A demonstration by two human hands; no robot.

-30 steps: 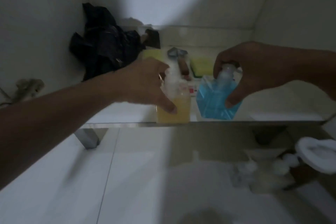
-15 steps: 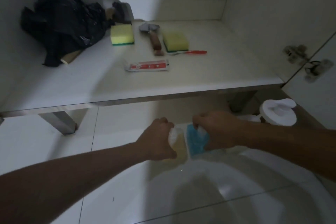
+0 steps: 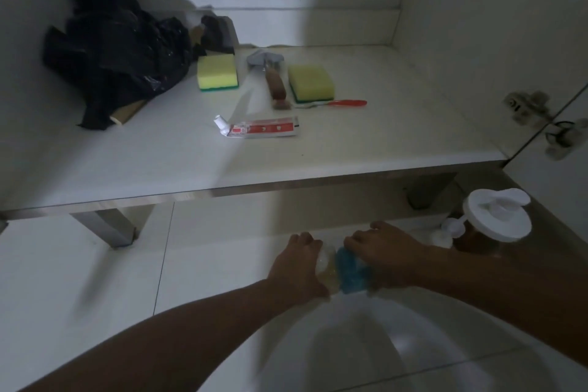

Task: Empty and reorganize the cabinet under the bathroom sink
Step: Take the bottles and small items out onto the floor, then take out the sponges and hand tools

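My left hand (image 3: 297,267) grips a bottle of yellow liquid (image 3: 327,274) down at the tiled floor in front of the cabinet. Right beside it, my right hand (image 3: 386,259) grips a bottle of blue liquid (image 3: 351,274). The two bottles touch each other. On the cabinet shelf (image 3: 397,143) lie two yellow sponges (image 3: 217,71) (image 3: 311,83), a wooden-handled tool (image 3: 273,81), a red-handled toothbrush (image 3: 340,103), a flattened toothpaste tube (image 3: 261,129) and a crumpled black plastic bag (image 3: 117,51).
A jar with a white lid (image 3: 496,216) and a white pump bottle (image 3: 451,229) stand on the floor to the right of my hands. The open cabinet door with its hinges (image 3: 528,108) is at the right. A metal cabinet leg (image 3: 105,226) stands at the left.
Both hands have carried the yellow and blue bottles from the shelf's front edge down to the floor. In the last half second they have barely moved.
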